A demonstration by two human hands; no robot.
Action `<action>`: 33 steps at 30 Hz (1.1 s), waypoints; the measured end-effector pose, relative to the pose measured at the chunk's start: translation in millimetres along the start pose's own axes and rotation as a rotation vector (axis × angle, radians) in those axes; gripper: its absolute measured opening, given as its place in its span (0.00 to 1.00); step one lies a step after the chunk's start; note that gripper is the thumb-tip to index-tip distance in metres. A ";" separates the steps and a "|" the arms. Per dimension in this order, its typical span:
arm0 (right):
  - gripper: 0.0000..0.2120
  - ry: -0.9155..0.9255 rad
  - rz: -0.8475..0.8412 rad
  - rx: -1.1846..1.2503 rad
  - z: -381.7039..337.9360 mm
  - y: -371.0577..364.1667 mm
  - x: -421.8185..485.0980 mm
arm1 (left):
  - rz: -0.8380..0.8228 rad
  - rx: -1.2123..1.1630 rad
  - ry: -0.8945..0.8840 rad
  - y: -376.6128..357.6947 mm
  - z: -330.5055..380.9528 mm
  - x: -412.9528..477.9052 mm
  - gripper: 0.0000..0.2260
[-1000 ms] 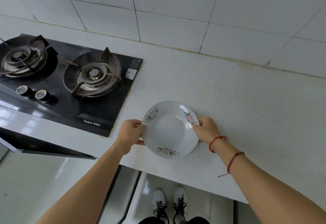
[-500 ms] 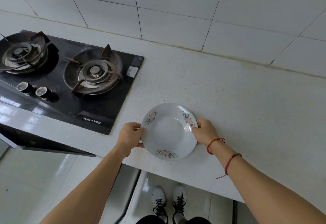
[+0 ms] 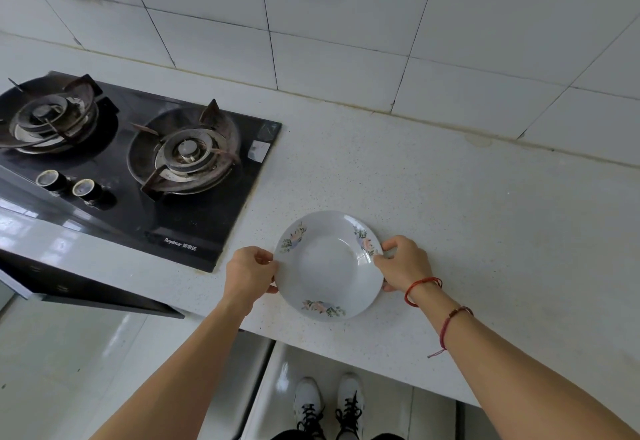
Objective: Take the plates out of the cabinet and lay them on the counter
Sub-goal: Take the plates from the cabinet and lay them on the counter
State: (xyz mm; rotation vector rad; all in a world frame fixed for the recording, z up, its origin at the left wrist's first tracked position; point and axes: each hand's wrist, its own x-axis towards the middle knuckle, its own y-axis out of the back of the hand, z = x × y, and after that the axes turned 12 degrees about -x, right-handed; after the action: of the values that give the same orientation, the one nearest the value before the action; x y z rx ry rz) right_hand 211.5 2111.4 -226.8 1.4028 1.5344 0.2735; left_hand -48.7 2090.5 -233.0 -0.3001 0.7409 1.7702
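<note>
A white deep plate (image 3: 327,263) with three flower prints on its rim sits low over the speckled white counter (image 3: 467,218), near the front edge. My left hand (image 3: 249,271) grips the plate's left rim, thumb on top and fingers under it. On the opposite side, my right hand (image 3: 403,263) pinches the right rim the same way. I cannot tell whether the plate's base touches the counter. The cabinet is out of view.
A black two-burner gas hob (image 3: 138,169) with two knobs is set into the counter to the left of the plate. White wall tiles (image 3: 346,41) rise behind. Below the counter edge I see my shoes (image 3: 329,405) on the floor.
Both hands have carried the plate a little farther from the counter's front edge and lower toward its surface. Their grip on the rim is unchanged.
</note>
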 end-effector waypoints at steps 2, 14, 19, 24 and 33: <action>0.13 0.001 0.013 -0.021 -1.7 0.0 -1.1 | 0.003 -0.001 0.001 0.2 -0.1 -0.4 0.02; 0.07 -0.002 -0.002 -0.048 -9.8 7.8 -3.4 | 0.000 -0.039 -0.010 2.4 5.8 0.2 0.05; 0.13 0.022 0.011 0.051 -19.3 22.0 -2.5 | 0.001 -0.065 -0.044 3.3 25.4 -0.6 0.05; 0.11 0.030 0.033 0.146 -28.9 38.8 7.1 | -0.007 -0.078 -0.064 0.2 45.4 9.8 0.07; 0.08 -0.001 0.090 0.229 -40.2 58.6 50.5 | -0.025 -0.080 -0.110 -17.6 89.7 50.2 0.08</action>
State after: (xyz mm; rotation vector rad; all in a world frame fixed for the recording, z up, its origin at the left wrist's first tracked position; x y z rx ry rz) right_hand 225.8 2189.4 -190.7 1.6533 1.5407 0.1544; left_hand -34.3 2187.4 -197.3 -0.2626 0.5871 1.7799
